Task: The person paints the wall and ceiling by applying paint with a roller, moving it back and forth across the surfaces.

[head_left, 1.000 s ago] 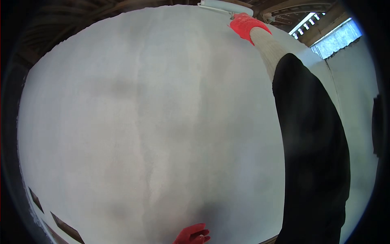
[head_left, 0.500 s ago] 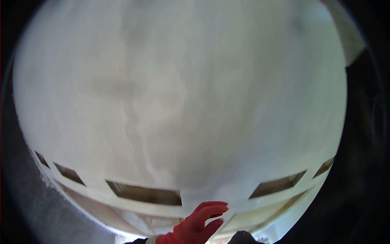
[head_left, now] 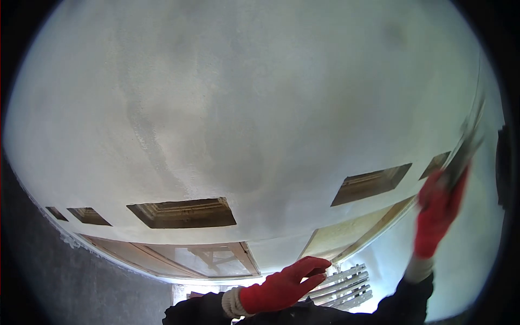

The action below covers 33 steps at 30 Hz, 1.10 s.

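Observation:
My right hand (head_left: 437, 211), in a red glove, is raised at the right and closed around the handle of a trowel (head_left: 465, 154). Motion smears the trowel's long grey blade, which overlaps the right edge of the broad whitish plastered surface (head_left: 281, 114). At the bottom middle my left hand (head_left: 287, 284), also red-gloved, points to the right with its fingers loosely bent and the thumb apart. Nothing lies in it. Dark sleeves and pale cuffs show behind both gloves.
Rectangular recesses, among them a wide one (head_left: 181, 213) and one further right (head_left: 371, 184), run along the plaster's lower part. Beneath are a wood-framed glass panel (head_left: 203, 259) and a yellowish panel (head_left: 346, 233). Slatted boards (head_left: 341, 287) show below. A dark grey wall (head_left: 108, 287) borders the left.
My right hand has come into view at the right with the trowel. The recesses sit higher in the picture as the view has shifted. My left hand shows further right, its fingers still bent.

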Available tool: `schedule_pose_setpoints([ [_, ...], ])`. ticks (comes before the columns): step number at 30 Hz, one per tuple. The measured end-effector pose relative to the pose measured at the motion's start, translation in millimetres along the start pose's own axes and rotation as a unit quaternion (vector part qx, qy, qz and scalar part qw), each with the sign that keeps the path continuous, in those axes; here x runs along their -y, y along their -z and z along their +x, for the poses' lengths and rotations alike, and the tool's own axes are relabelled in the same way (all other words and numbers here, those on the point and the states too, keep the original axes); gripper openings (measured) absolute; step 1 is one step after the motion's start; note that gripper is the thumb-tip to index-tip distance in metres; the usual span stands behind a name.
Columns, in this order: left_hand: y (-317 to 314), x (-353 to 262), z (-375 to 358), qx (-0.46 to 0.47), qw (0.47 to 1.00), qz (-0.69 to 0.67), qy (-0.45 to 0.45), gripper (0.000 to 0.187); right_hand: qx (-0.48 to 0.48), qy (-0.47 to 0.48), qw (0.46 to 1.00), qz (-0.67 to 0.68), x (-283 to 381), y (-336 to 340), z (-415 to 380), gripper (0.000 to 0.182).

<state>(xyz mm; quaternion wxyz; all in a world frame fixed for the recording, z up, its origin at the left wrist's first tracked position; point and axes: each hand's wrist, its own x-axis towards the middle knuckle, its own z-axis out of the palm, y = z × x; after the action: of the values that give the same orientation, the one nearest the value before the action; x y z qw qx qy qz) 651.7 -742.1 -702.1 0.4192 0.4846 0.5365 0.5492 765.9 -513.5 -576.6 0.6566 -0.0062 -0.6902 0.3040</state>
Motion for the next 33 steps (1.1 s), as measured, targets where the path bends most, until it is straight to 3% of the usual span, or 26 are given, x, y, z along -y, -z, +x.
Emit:
schedule_pose_setpoints([
  [3,-1.8,13.8,0.9,0.027,0.998,-0.041,0.046,0.039,0.076,-0.196,0.978,-0.015,-31.9,33.5,-148.5,0.059],
  [4,-2.8,22.3,0.4,0.033,0.997,-0.041,0.053,0.039,0.126,-0.195,0.973,0.016,-22.9,28.6,-178.2,0.056],
  [7,-5.6,53.9,-0.8,0.008,0.998,-0.055,0.034,0.046,0.254,-0.193,0.944,-0.083,1.9,28.4,-256.3,0.055],
  [8,-5.3,71.8,-0.5,0.012,0.998,-0.056,0.04,0.046,0.245,-0.254,0.934,-0.054,8.1,29.5,-286.3,0.054],
  [10,-5.8,114.6,-3.7,0.04,0.996,-0.074,0.018,0.049,0.266,-0.441,0.857,0.001,5.0,46.0,-363.4,0.053],
  [12,-10.1,132.4,-9.0,0.031,0.98,-0.157,0.115,0.038,0.317,-0.332,0.882,-0.109,27.6,35.9,-378.0,0.055],
  [15,-7.7,178.5,-25.6,0.032,0.92,-0.299,0.252,0.028,0.318,-0.407,0.853,-0.081,30.3,24.7,-411.9,0.062],
  [16,-7.0,194.2,-30.1,0.034,0.919,-0.299,0.255,0.028,0.329,-0.452,0.825,-0.082,30.8,21.2,-420.0,0.064],
  [18,-5.4,217.1,-34.3,0.011,0.917,-0.295,0.268,0.023,0.334,-0.445,0.826,-0.086,31.5,15.1,-427.3,0.064],
  [20,0.0,227.2,-34.7,-0.005,0.903,-0.319,0.288,0.021,0.357,-0.53,0.765,-0.08,29.2,5.4,-433.8,0.063],
  [21,4.7,232.1,-34.5,-0.005,0.914,-0.283,0.29,0.02,0.356,-0.531,0.765,-0.079,26.7,-1.0,-438.2,0.063],
  [24,14.9,243.9,-32.2,-0.024,0.923,-0.238,0.301,0.019,0.335,-0.53,0.775,-0.08,24.9,-27.5,-445.1,0.061],
  [27,18.8,256.8,-32.7,-0.108,0.89,-0.312,0.314,0.019,0.293,-0.506,0.81,-0.044,22.3,-42.3,-446.9,0.06],
  [29,18.2,261.6,-33.5,-0.115,0.89,-0.319,0.305,0.019,0.277,-0.459,0.843,-0.047,21.6,-43.4,-455.6,0.059],
  [33,12.0,266.2,-35.1,-0.129,0.882,-0.357,0.279,0.02,0.282,-0.44,0.851,-0.051,16.4,-34.8,-466.1,0.06],
])
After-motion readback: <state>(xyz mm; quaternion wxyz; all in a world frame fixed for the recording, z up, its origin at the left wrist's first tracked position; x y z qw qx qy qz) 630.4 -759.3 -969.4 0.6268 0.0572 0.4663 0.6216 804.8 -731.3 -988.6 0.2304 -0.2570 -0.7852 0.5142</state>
